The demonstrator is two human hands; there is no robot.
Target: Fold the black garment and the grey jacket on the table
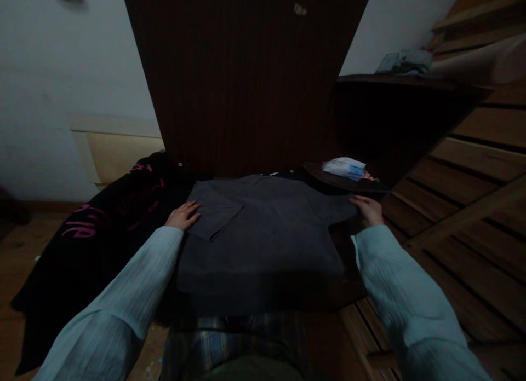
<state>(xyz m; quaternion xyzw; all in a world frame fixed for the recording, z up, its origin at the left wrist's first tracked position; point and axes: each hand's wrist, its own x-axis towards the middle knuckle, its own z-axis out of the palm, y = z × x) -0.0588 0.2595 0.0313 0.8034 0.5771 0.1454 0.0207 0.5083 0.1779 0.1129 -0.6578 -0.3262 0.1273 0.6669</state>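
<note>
A dark grey T-shirt (267, 227) lies spread on a dark surface in front of me, its lower edge toward my body. The left sleeve is folded inward over the shirt's front. My left hand (184, 215) rests with fingers extended on the shirt's left edge, beside that folded sleeve. On the other side, my right hand (369, 210) pinches the end of the right sleeve, which stretches outward from the shirt.
Black cloth with pink lettering (119, 211) drapes at the left. A packet in white and blue (345, 167) sits on a low corner shelf at the right. Behind stands a dark wooden panel (250, 85); wooden slats (472, 249) line the right side.
</note>
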